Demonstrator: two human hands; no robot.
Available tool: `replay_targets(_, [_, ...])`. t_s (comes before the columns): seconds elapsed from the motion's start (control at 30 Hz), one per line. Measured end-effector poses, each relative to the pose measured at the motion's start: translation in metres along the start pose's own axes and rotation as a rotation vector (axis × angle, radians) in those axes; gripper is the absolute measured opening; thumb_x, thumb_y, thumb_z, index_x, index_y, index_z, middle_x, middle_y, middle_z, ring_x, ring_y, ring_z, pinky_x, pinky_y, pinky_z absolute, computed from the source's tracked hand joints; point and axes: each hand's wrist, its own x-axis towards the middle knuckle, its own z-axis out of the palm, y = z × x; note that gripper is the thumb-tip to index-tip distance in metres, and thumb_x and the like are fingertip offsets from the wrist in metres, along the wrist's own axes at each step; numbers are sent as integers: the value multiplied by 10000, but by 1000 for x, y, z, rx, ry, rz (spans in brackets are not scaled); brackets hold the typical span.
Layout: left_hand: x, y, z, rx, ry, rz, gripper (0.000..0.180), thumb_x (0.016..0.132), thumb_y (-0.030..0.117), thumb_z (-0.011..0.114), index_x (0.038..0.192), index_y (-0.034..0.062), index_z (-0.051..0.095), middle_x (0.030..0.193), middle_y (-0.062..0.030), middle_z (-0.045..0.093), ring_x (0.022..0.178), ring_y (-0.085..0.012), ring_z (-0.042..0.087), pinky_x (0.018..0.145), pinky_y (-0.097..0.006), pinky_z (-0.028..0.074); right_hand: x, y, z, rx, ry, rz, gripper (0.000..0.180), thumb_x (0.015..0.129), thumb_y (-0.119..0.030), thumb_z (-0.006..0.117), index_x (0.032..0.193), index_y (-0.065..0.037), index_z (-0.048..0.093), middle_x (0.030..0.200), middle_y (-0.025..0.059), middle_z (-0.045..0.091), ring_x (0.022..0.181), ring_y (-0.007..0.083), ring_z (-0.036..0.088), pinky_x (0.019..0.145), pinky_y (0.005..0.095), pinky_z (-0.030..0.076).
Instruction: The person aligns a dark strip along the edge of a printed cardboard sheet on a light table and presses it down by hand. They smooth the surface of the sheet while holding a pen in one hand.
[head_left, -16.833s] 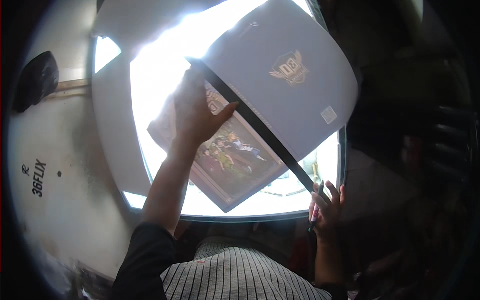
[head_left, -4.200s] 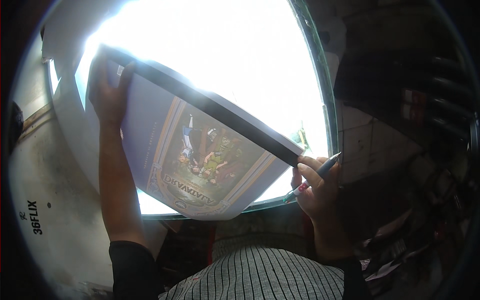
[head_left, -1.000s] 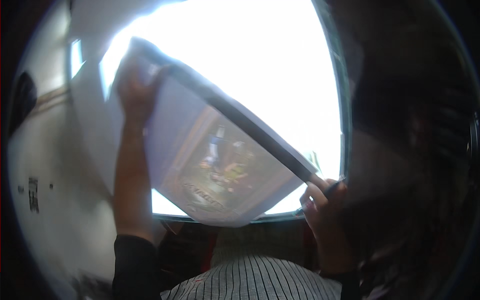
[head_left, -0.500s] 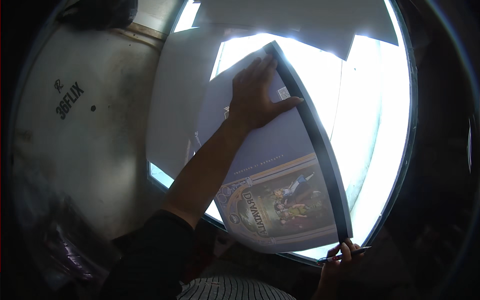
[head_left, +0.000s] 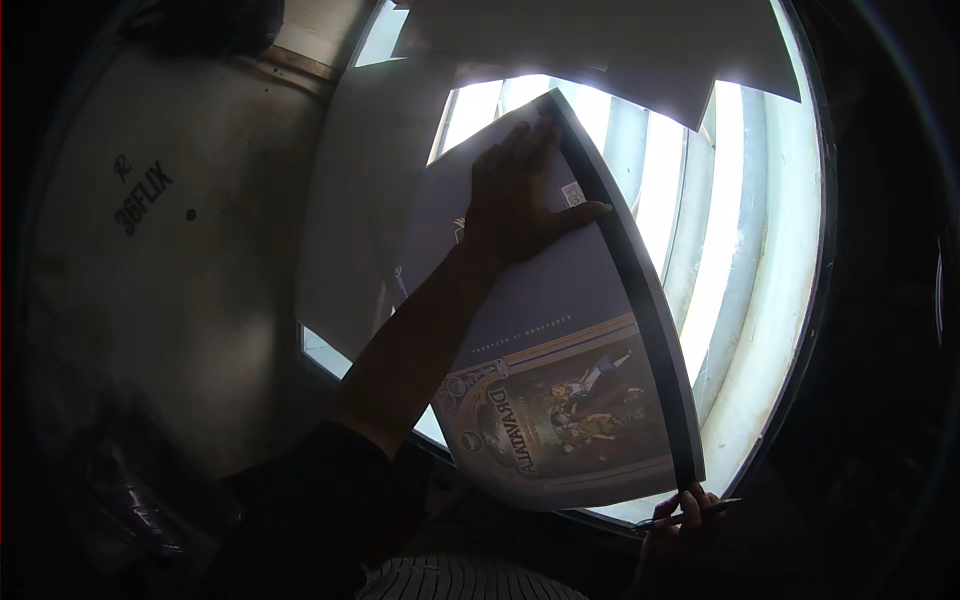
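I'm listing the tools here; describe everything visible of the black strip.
The black strip is long, narrow and plain; its material is unclear. It lies slantwise over the printed sheet, near its right edge, a pale border showing beyond. The left hand has its thumb at the strip toward the far end; fingers of the right hand meet its near end.

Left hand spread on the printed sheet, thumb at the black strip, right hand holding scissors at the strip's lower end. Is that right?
The tool is wrong: in the head view, the right hand at the lower end of the black strip holds a pen. The rest is right.
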Motion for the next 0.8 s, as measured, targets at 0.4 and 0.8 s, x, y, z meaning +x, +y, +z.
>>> replay_targets(0.4, [-4, 4, 0, 52, 69, 33, 1007, 762, 699, 716, 1423, -25, 487, 1493, -221, 470, 1395, -396, 428, 1149, -511, 313, -6, 3, 7, 85, 77, 2, 257, 899, -23, 668, 1129, -84, 569, 1056, 109, 653, 1081, 311, 586, 1024, 487, 462])
replay_targets(0.8, [4, 20, -25, 70, -181, -104, 1391, 560, 853, 740, 1531, -18, 258, 1594, -209, 286, 1481, -371, 272, 1147, -640, 258, 8, 2, -6, -9, 55, -64, 329, 922, -169, 645, 1222, -77, 546, 986, 79, 698, 1036, 292, 634, 938, 481, 522])
